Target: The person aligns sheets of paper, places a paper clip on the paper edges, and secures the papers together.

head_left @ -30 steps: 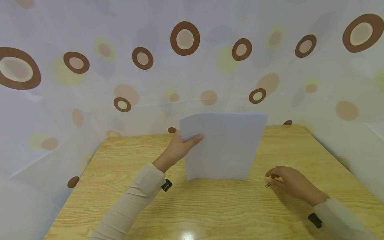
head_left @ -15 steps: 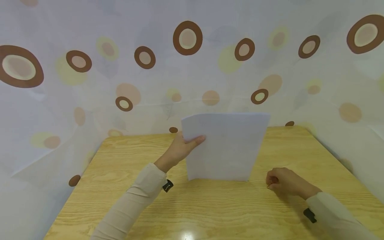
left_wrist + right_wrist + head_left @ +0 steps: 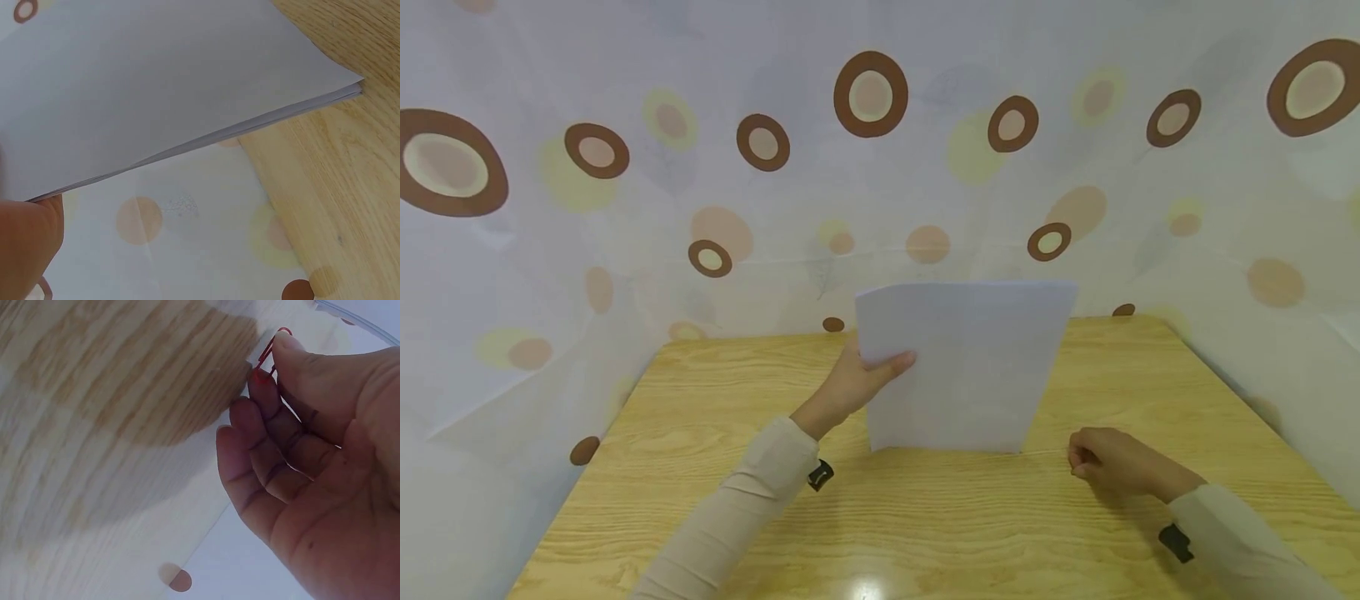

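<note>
- Stack of thin white paper sheets [image 3: 966, 375], near-rectangular, smooth and matte: centre of the head frame, held up on edge with its broad face to the viewer; upper left corner bent slightly back. Whether its lower edge touches the table cannot be told. In the left wrist view the layered edge runs from lower left to upper right, the sheets parting a little at the far corner.
- Left hand [image 3: 848, 379], bare, left of centre: grips the stack by its left side, thumb flat across the front face, fingers mostly hidden behind — a narrow hold on the paper.
- Small red looped wire paperclip [image 3: 267, 350], glossy: upper right of the right wrist frame, between fingertip and thumb; concealed by the hand in the head view.
- Right hand [image 3: 1108, 461], bare, right of the head frame, well apart from the stack: pinches the paperclip between thumb and forefinger — a narrow grip, the other fingers curled alongside.
- Table of pale yellow wood [image 3: 962, 525], wavy grain, light sheen at the bottom centre.
- White sheeting [image 3: 925, 183], creased, printed with brown rings and peach and yellow ovals: upper half and both sides.
- Cream fabric sleeves [image 3: 718, 525], wrinkled: lower left and lower right.
</note>
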Available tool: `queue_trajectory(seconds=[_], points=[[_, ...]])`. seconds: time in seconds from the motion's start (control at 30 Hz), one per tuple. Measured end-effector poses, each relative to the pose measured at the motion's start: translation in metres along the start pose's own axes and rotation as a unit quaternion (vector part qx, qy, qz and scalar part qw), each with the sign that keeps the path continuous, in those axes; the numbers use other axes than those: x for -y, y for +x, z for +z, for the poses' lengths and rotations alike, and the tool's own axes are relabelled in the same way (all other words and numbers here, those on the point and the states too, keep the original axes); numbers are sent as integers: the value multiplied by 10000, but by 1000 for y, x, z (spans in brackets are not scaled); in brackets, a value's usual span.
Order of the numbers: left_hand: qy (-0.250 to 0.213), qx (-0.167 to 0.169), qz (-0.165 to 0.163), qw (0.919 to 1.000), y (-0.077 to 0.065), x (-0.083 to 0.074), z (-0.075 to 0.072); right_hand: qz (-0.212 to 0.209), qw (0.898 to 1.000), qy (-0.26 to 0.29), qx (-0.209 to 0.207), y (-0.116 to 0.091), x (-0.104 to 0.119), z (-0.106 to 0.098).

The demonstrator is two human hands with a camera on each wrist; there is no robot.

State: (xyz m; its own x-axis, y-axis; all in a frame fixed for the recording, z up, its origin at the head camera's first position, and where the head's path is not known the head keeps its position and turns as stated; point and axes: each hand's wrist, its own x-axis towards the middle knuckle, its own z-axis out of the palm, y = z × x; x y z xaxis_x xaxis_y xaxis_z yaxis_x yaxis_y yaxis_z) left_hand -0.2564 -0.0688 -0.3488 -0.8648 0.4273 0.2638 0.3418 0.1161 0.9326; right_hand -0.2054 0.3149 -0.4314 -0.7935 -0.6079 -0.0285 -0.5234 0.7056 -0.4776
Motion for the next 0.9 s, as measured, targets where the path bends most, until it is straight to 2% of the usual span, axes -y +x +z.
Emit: queue_trajectory(seconds=[0.17, 0.37, 0.53, 0.7, 0.8, 0.9], points=[[8, 55, -47, 10000, 1, 6, -1, 75, 9998, 180, 47, -2, 2, -6], [123, 98, -231, 9996, 1, -1, -5, 69, 9992, 306, 243, -2, 1, -7], [131, 143, 23, 9998, 3, -11, -9, -4, 9990, 302, 342, -2, 1, -4], [-14, 141, 386, 9992, 5, -21, -12, 178, 9987, 305, 360, -2, 1, -3], [-16, 117, 399, 9991, 6, -27, -13, 227, 9985, 340, 358, -1, 2, -4], [-58, 125, 303, 9994, 5, -30, -13, 106, 9985, 467, 260, -1, 5, -5]])
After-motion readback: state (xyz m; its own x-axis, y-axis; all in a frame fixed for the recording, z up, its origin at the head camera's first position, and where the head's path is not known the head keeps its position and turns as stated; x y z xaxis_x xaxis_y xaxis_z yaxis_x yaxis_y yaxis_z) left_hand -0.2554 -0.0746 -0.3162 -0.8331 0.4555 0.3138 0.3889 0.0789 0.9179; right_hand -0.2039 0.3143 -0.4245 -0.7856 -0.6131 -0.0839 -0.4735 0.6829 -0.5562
